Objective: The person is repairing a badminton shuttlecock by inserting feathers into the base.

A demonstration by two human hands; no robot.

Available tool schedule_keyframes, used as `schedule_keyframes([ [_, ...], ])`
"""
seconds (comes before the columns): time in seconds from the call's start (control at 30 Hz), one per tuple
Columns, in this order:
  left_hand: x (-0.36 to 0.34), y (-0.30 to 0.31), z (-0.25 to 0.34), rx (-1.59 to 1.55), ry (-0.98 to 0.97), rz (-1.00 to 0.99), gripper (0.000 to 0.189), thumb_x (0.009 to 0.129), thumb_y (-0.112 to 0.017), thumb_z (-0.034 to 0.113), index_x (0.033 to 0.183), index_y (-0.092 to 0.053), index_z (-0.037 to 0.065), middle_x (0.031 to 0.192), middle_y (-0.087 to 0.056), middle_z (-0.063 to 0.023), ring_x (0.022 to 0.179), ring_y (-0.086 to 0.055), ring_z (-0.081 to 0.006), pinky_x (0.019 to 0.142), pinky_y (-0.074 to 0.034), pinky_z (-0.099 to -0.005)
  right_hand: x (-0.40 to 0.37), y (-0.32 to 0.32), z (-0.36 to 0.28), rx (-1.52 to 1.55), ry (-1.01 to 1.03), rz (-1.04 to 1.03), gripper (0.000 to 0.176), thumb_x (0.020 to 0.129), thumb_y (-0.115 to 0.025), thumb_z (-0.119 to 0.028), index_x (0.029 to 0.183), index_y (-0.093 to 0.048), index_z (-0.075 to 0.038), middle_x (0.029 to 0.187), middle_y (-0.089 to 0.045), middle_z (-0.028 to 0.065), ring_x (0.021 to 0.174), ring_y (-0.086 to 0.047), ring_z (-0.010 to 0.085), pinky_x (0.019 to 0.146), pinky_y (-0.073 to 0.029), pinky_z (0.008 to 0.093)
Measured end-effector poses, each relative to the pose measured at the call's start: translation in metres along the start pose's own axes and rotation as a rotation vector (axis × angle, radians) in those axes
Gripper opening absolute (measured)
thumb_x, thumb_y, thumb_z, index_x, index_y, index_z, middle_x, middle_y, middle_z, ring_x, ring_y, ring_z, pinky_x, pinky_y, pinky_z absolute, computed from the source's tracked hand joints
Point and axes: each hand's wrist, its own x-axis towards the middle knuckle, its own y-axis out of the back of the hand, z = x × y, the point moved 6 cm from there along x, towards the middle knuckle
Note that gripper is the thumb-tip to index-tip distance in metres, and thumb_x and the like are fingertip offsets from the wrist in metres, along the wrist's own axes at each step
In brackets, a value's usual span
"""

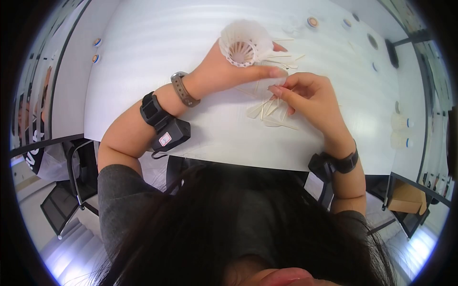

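My left hand [224,71] is curled round a white feather shuttlecock [245,35], whose open feather end and inner quills face up toward me. Its thumb stretches right, close to the fingertips of my right hand [310,97]. That hand is closed in a pinch at what looks like a pale feather [277,80], mostly hidden by the fingers. Under and beside both hands, several loose white feathers [272,114] with thin quills lie scattered on the white table [214,128]. More quills [281,59] show just beyond my left thumb.
Other shuttlecocks stand about the table, among them one at the back [312,22], one at the left edge [97,42] and one at the right [400,123]. A black strapped device [171,133] sits on my left forearm. A cardboard box [405,198] is at lower right.
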Motion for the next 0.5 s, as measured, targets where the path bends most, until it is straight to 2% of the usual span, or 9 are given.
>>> schedule_keyframes([
  [0.07, -0.002, -0.007, -0.01, -0.092, 0.004, -0.063, 0.036, 0.078, -0.085, 0.024, 0.104, -0.068, 0.006, 0.096, -0.071, -0.0012, 0.089, -0.064, -0.008, 0.083, -0.052, -0.0252, 0.001, 0.001, 0.0, -0.029, 0.05, 0.019, 0.018, 0.085, -0.076, -0.015, 0.085, -0.072, 0.002, 0.073, -0.065, -0.0027, 0.058, -0.045, 0.0004, 0.052, -0.035, 0.0167],
  [0.17, -0.004, -0.011, -0.007, 0.064, 0.075, -0.133, 0.035, 0.076, -0.086, 0.024, 0.1, -0.069, 0.006, 0.093, -0.072, -0.0011, 0.085, -0.064, -0.0079, 0.08, -0.052, -0.0248, 0.002, 0.001, 0.001, -0.045, 0.082, 0.024, 0.017, 0.085, -0.076, -0.015, 0.087, -0.074, 0.001, 0.072, -0.065, -0.0037, 0.06, -0.046, 0.0, 0.053, -0.035, 0.0169],
  [0.27, -0.004, -0.012, -0.021, -0.098, 0.183, -0.151, 0.03, 0.077, -0.085, 0.025, 0.093, -0.069, 0.006, 0.089, -0.072, -0.0007, 0.08, -0.064, -0.0078, 0.075, -0.052, -0.0247, 0.0, -0.001, -0.001, -0.039, 0.085, 0.015, 0.015, 0.085, -0.076, -0.014, 0.087, -0.075, 0.0, 0.071, -0.064, -0.0048, 0.061, -0.046, -0.0002, 0.054, -0.035, 0.0172],
  [0.37, -0.003, -0.011, -0.01, -0.05, 0.158, -0.149, 0.027, 0.079, -0.084, 0.026, 0.088, -0.069, 0.006, 0.084, -0.071, -0.0006, 0.076, -0.064, -0.0082, 0.072, -0.052, -0.0254, 0.0, -0.002, -0.002, -0.048, 0.087, -0.001, 0.014, 0.084, -0.076, -0.013, 0.088, -0.075, 0.0, 0.071, -0.064, -0.0053, 0.061, -0.046, -0.0001, 0.055, -0.035, 0.0171],
  [0.5, -0.003, -0.009, -0.006, 0.06, 0.132, -0.168, 0.018, 0.088, -0.074, 0.022, 0.085, -0.068, 0.006, 0.081, -0.069, 0.0006, 0.076, -0.061, -0.0067, 0.07, -0.049, -0.0235, 0.001, -0.002, 0.004, -0.071, 0.097, -0.012, 0.013, 0.084, -0.076, -0.013, 0.087, -0.075, 0.0, 0.072, -0.064, -0.005, 0.062, -0.047, 0.0, 0.055, -0.036, 0.0169],
])
